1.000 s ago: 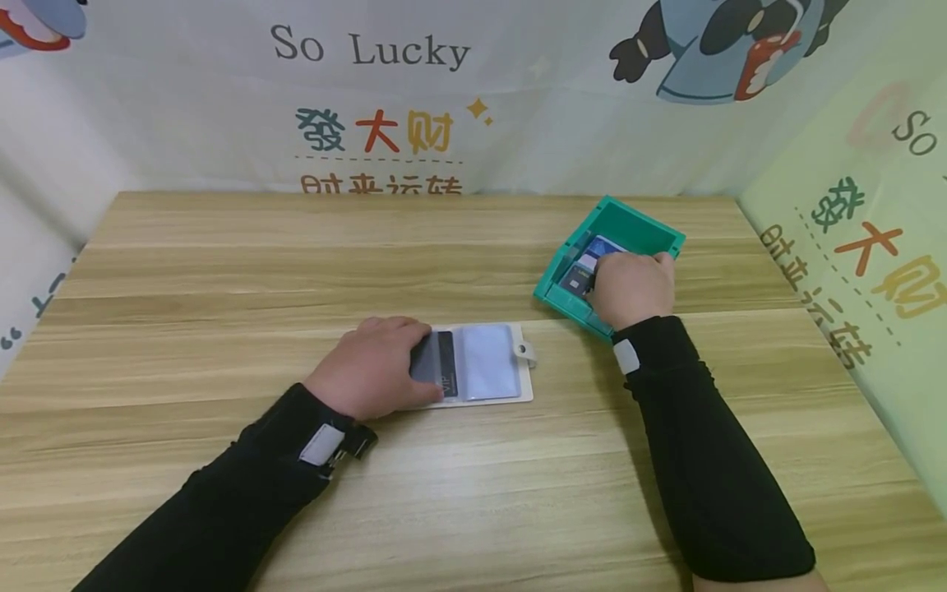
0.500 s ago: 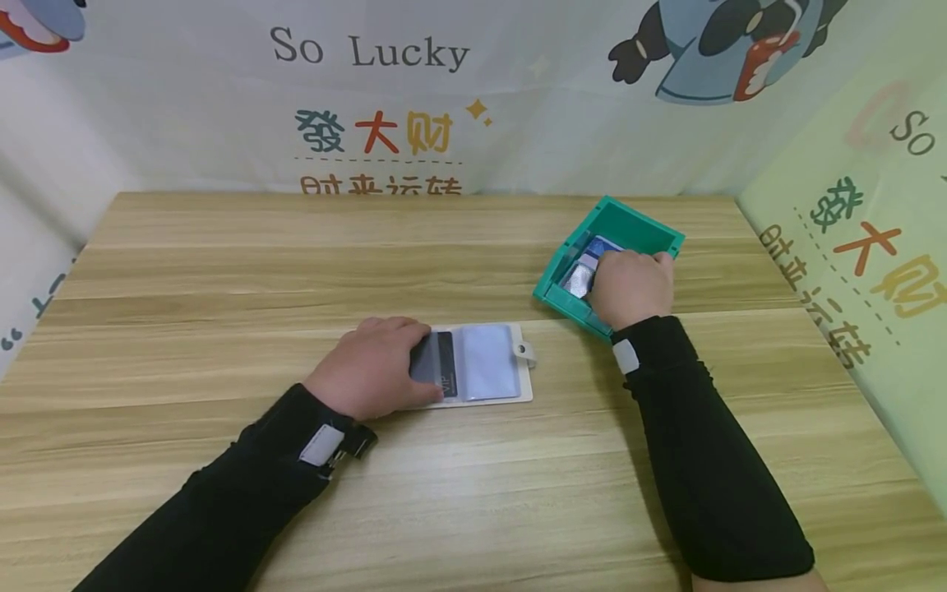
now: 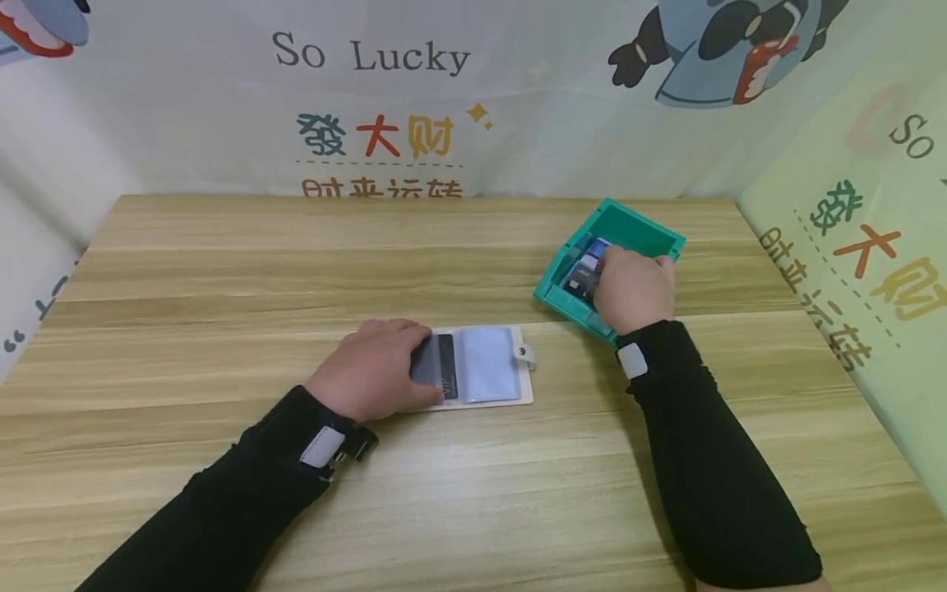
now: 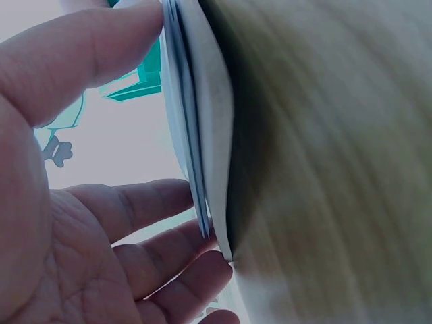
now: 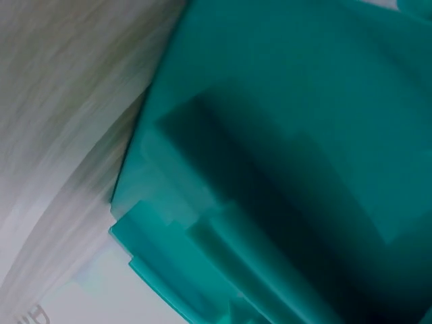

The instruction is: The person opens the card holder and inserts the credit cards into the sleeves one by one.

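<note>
A white card holder (image 3: 490,366) with clear sleeves lies spread on the table, a snap strap at its right edge. My left hand (image 3: 373,370) holds its left side, thumb at the near edge and fingers at the far edge. In the left wrist view, thumb and fingers span the edges of the holder's leaves (image 4: 196,121). A dark card marked VIP (image 3: 447,366) shows in a sleeve. My right hand (image 3: 635,289) reaches into a green bin (image 3: 642,228), beside a dark card (image 3: 579,281) and a blue-and-white card (image 3: 596,250). Its fingertips are hidden; I cannot tell whether they pinch a card.
The bin stands at the table's back right, its walls (image 5: 162,263) raised around the right hand. A printed cloth (image 3: 533,123) hangs behind the wooden table (image 3: 296,263), and another cloth (image 3: 873,271) borders the right side.
The dark card in the bin flashed pale with glare half a second ago and shows dark again now. My right hand has shifted only slightly; my left hand and the card holder stay put.
</note>
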The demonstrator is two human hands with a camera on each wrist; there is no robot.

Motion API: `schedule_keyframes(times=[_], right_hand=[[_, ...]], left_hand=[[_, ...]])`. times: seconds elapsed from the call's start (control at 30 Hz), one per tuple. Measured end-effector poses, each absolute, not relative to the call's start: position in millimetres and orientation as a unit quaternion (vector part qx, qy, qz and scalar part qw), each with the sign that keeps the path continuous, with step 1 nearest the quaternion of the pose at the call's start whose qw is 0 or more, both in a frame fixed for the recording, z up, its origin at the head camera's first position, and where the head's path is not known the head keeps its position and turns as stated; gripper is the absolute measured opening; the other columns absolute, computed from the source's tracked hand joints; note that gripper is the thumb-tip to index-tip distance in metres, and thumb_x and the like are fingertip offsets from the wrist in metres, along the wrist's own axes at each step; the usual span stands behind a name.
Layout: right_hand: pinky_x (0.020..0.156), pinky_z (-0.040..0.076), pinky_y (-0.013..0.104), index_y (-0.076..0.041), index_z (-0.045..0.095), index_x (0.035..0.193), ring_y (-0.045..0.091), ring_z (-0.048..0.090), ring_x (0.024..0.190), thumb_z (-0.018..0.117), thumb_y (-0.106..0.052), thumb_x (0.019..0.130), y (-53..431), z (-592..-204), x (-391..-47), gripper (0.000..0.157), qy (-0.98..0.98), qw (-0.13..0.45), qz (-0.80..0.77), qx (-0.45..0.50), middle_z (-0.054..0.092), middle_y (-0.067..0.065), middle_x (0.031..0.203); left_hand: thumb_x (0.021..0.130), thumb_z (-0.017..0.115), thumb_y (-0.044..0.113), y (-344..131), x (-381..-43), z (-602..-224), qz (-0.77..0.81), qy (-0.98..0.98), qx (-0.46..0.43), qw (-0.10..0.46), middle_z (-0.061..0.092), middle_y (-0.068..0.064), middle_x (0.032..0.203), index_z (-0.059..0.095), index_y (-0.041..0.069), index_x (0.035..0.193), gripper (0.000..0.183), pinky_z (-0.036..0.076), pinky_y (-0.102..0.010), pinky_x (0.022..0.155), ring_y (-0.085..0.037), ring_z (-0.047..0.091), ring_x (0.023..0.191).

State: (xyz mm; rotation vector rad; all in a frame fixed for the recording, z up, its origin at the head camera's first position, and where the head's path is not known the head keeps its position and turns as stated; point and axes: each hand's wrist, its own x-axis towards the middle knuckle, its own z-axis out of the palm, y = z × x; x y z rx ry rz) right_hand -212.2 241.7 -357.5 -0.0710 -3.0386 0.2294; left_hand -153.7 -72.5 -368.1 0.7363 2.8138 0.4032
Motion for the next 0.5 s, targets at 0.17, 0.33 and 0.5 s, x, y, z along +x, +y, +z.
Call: schedule_keyframes(times=[0.17,0.33,0.5], right_hand=[[0.09,0.026,0.055,-0.009,0.064,0.088,0.025,0.054,0.079,0.061,-0.013,0.089,245,-355,-210,0.005,-0.99,0.047,0.134,-0.012,0.066,0.008,0.08],[0.085,0.028,0.053,-0.008,0.064,0.089,0.025,0.055,0.078,0.06,-0.014,0.091,244,-347,-207,0.007,-0.983,0.059,0.173,-0.004,0.066,0.009,0.082],[0.086,0.029,0.054,-0.006,0.063,0.093,0.026,0.056,0.077,0.059,-0.013,0.092,243,-338,-203,0.008,-0.977,0.08,0.199,0.002,0.066,0.01,0.086]], left_hand=[[0.073,0.072,0.053,-73,-153,-369,0.138,0.954,0.247,0.103,0.049,-0.012,0.134,0.048,0.006,0.135,0.082,0.04,-0.044,0.086,-0.027,0.042,0.108],[0.074,0.07,0.054,-73,-153,-370,0.139,0.954,0.247,0.1,0.049,-0.012,0.134,0.048,0.005,0.135,0.081,0.04,-0.044,0.087,-0.027,0.043,0.109],[0.076,0.068,0.055,-72,-153,-369,0.142,0.955,0.243,0.097,0.048,-0.013,0.133,0.047,0.005,0.136,0.08,0.041,-0.044,0.085,-0.026,0.044,0.105]])
